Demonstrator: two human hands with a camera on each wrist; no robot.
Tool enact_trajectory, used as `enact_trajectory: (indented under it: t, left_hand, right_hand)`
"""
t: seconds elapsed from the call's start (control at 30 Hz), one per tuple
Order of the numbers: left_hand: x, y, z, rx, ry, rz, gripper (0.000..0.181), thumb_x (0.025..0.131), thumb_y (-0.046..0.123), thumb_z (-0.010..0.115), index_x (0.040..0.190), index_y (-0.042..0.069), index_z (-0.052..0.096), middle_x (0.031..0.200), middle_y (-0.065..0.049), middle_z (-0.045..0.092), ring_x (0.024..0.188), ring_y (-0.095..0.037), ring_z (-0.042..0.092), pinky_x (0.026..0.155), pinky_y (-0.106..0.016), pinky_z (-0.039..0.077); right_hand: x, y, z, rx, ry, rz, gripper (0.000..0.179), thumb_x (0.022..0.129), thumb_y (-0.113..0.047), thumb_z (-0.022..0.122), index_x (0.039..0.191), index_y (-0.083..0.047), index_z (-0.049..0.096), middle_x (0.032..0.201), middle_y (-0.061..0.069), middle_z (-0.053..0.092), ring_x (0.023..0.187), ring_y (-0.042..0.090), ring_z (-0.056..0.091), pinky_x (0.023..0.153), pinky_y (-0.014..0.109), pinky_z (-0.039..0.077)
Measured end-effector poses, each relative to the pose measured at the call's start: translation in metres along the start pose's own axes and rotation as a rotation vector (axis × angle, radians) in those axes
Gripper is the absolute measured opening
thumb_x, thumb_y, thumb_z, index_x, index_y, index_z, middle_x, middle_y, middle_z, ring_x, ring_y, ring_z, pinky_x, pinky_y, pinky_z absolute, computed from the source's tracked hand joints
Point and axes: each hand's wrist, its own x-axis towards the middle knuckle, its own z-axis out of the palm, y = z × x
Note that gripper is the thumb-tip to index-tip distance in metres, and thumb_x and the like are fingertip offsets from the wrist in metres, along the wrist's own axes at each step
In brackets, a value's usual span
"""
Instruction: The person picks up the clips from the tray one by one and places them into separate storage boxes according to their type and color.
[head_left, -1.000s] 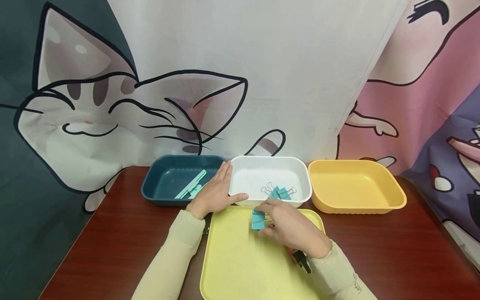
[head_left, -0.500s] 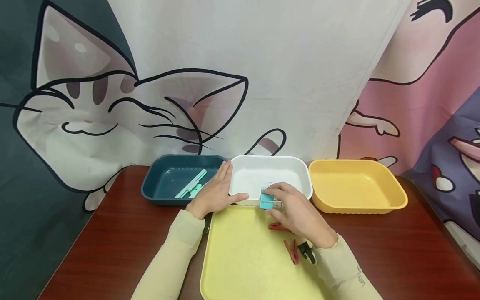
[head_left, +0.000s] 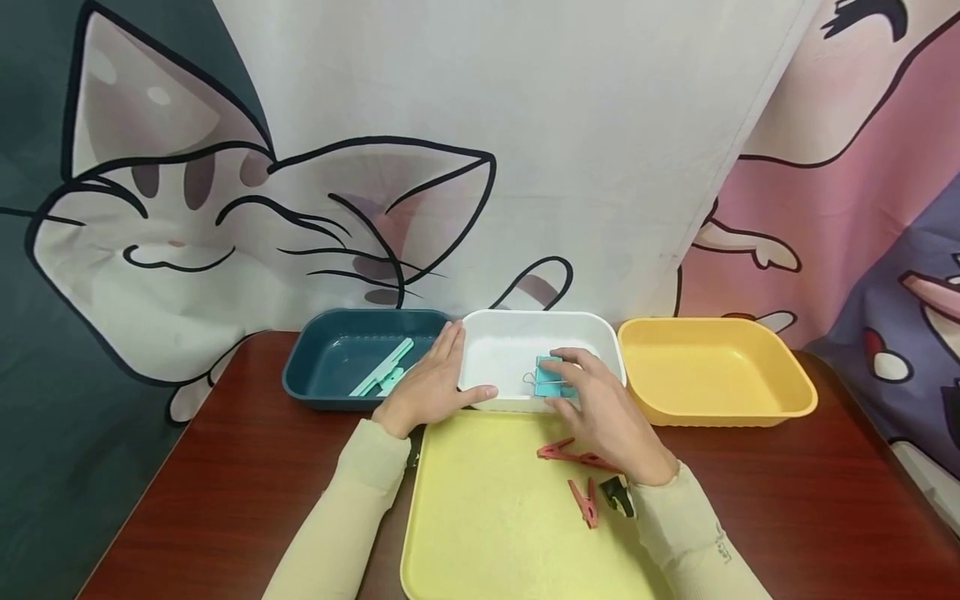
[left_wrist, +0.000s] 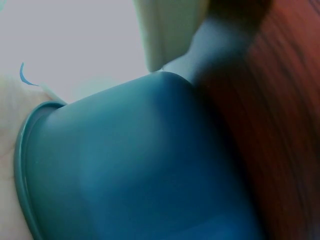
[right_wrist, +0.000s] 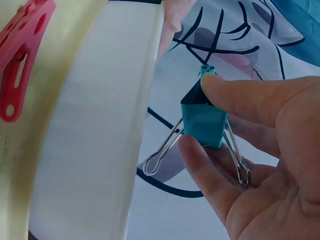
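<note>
My right hand [head_left: 611,421] pinches a teal binder clip [head_left: 548,377] over the front part of the white bin [head_left: 510,342]. The right wrist view shows thumb and fingers around the clip's body [right_wrist: 204,122], its wire handles spread to both sides. Other teal clips inside that bin are mostly hidden behind the hand. With fingers straight, my left hand [head_left: 429,385] rests across the adjoining rims of the dark blue bin [head_left: 318,362] and the white one. Two mint-green bag clips [head_left: 384,367] lie in the blue bin, partly covered by that hand.
A yellow tray [head_left: 480,508] lies in front of the bins. On its right side are red clothespins [head_left: 583,504] and a black clip [head_left: 617,496], close to my right sleeve. To the right stands a yellow bin [head_left: 712,375]. A printed curtain hangs behind the table.
My right hand has lifted the teal binder clip from the tray's far edge and carried it forward over the white bin, uncovering the red clothespins. My left hand has stayed put.
</note>
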Motion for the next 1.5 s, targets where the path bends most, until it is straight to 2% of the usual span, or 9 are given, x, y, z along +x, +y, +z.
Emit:
enact_trajectory:
  t: [0.4,0.8,1.0,1.27,1.5]
  left_hand:
    - [0.001,-0.001,0.002,-0.018,0.007,0.005,0.111,0.092,0.067,0.057,0.159,-0.003,0.004,0.168,-0.016,-0.001,0.154,-0.027,-0.004,0.123,-0.044,0.013]
    - [0.002,0.000,0.000,-0.011,0.005,0.017,0.111,0.092,0.066,0.058,0.158,-0.005,0.005,0.168,-0.016,-0.001,0.154,-0.028,-0.004,0.122,-0.044,0.013]
    - [0.001,-0.001,0.000,-0.005,0.006,0.017,0.110,0.092,0.066,0.058,0.158,-0.005,0.005,0.168,-0.017,0.000,0.154,-0.029,-0.004,0.122,-0.045,0.015]
    - [0.001,-0.001,0.000,0.003,-0.001,0.011,0.110,0.092,0.066,0.057,0.158,-0.005,0.004,0.168,-0.016,-0.002,0.154,-0.027,-0.005,0.122,-0.044,0.014]
    - [0.001,-0.001,0.000,-0.001,-0.005,0.012,0.111,0.092,0.065,0.058,0.158,-0.005,0.004,0.168,-0.017,-0.002,0.154,-0.028,-0.006,0.122,-0.045,0.013]
  right_hand:
    - [0.008,0.009,0.011,0.005,-0.005,0.039,0.046,0.084,-0.008,0.082,0.127,-0.001,0.067,0.134,0.016,0.058,0.118,0.032,0.059,0.101,0.048,0.049]
    - [0.026,0.006,0.023,-0.026,-0.022,-0.049,0.040,0.085,-0.005,0.080,0.122,0.002,0.069,0.130,0.018,0.060,0.117,0.032,0.060,0.099,0.043,0.050]
    - [0.035,0.006,0.029,0.020,-0.053,-0.065,0.037,0.087,-0.004,0.078,0.122,0.002,0.069,0.130,0.018,0.060,0.111,0.029,0.063,0.094,0.040,0.053]
    - [0.044,0.009,0.039,0.042,-0.102,-0.056,0.036,0.087,0.000,0.075,0.122,0.002,0.069,0.131,0.017,0.060,0.115,0.029,0.061,0.100,0.041,0.050]
    - [0.054,0.003,0.041,0.024,-0.109,-0.105,0.038,0.084,0.002,0.077,0.120,0.003,0.069,0.130,0.019,0.061,0.118,0.031,0.060,0.102,0.042,0.048]
